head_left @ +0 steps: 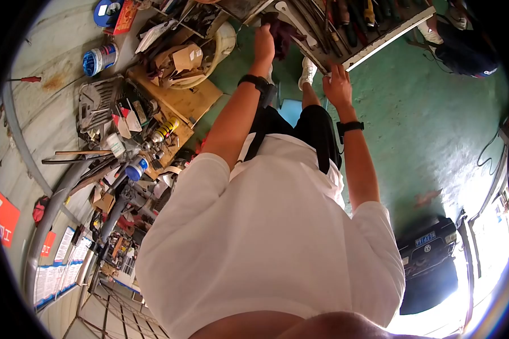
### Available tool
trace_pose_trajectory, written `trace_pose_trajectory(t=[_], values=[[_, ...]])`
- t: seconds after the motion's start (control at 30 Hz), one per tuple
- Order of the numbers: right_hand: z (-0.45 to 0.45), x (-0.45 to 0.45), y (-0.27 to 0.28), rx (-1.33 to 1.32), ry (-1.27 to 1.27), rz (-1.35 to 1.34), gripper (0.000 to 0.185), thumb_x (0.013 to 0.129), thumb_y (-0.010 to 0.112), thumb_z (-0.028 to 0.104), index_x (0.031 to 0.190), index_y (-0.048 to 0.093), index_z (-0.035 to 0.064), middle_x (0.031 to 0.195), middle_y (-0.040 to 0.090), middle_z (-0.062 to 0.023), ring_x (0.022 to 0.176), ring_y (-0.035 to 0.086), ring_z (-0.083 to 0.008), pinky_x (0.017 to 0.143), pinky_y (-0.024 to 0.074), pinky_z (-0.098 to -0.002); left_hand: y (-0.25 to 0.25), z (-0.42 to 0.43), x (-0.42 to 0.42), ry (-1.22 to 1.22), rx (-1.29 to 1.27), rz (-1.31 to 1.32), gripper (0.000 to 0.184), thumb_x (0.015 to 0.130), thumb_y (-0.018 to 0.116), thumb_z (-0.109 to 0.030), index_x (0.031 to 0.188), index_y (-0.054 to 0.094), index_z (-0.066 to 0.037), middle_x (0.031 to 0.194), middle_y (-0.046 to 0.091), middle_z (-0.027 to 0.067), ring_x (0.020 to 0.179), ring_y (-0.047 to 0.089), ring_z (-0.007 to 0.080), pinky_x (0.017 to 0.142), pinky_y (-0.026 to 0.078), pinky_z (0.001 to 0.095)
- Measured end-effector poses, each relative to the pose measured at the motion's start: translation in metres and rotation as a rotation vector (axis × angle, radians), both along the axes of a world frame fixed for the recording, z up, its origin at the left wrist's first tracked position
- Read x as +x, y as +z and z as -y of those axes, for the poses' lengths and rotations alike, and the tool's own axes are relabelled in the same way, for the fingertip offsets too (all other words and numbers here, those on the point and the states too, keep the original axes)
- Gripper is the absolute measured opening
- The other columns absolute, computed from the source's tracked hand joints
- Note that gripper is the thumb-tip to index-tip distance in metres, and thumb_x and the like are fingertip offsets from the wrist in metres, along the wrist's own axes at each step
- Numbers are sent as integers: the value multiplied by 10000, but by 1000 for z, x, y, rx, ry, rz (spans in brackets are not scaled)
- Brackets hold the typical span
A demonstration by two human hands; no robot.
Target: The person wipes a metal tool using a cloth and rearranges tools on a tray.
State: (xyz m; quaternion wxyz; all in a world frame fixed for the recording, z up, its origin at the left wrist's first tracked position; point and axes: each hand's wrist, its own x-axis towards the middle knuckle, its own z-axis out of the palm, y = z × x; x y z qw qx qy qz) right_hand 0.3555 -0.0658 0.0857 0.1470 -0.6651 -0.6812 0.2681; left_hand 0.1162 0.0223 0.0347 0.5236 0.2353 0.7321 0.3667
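Observation:
My left hand (264,48) is closed around a dark maroon cloth (284,38), which hangs beside the tool tray. At the near corner of that metal tool tray (387,38), my right hand (337,85) has its fingers curled on the rim; the fingertips are partly hidden. Several hand tools lie in the tray, among them long metal wrenches (300,25) and a screwdriver with a yellow handle (369,13).
A cluttered wooden bench (203,101) on the left carries a tub of cardboard (223,48), a yellow spray can (165,130) and many parts. A person's shoe (431,34) and a dark bag (464,53) show at upper right. A black car (427,248) stands lower right on green floor.

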Motion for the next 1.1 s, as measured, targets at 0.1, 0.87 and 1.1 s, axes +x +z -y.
trace_pose_trajectory(t=[0.1,0.87,1.1], values=[[-1,4,1,-12,50,18,318,824,552,153,1121,616,61,1178,561,-138,1056,551,-390,839,507,-505,8,-5,7,-59,-105,97,654,944,500,-511,1190,527,94,1184,574,303,1124,554,412,925,429,460],[28,38,7,-109,133,62,317,775,539,6,1084,599,-22,1162,533,-181,1010,524,-421,886,451,-500,-11,76,107,-474,-357,82,703,774,599,-613,948,690,62,906,692,240,883,678,373,762,510,426],[26,29,18,-174,71,113,281,797,543,61,1064,626,33,1196,541,-124,1005,570,-378,851,488,-493,60,20,37,-157,-221,-208,534,812,638,-470,952,690,43,943,700,221,913,659,393,795,495,428]])
